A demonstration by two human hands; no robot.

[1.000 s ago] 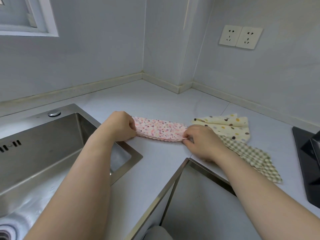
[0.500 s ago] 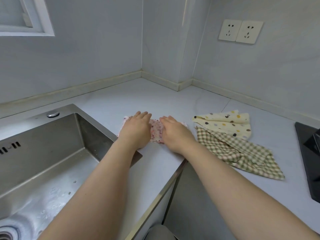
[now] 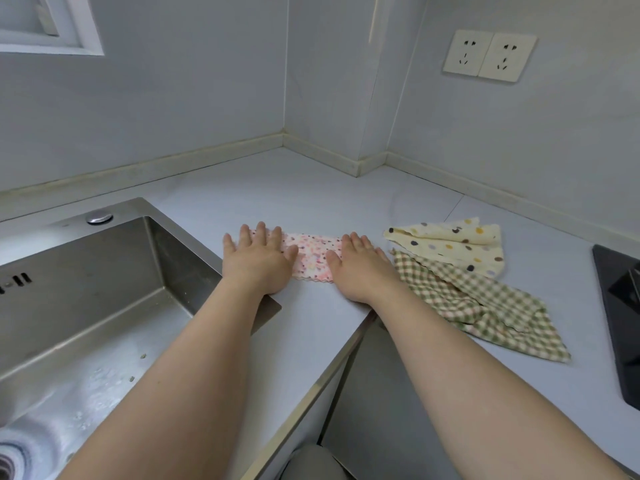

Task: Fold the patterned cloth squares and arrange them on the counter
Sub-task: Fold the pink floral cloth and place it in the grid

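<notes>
While the pink cloth [image 3: 313,255] lies folded in a long strip on the counter [image 3: 311,199] just beside the sink [image 3: 104,271], both hands press flat on it. The left hand [image 3: 258,263] covers the end nearest the sink, fingers straight and a little apart. The right hand [image 3: 360,270] covers the far end, fingers straight and together. Farther from the sink lie a dotted cloth [image 3: 450,244] and a checked cloth [image 3: 485,303], touching.

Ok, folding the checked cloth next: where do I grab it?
Probably its near right corner, pinched from the right: the green checked cloth lies crumpled, but that corner juts free on the counter, its far edge against the dotted cloth.
</notes>
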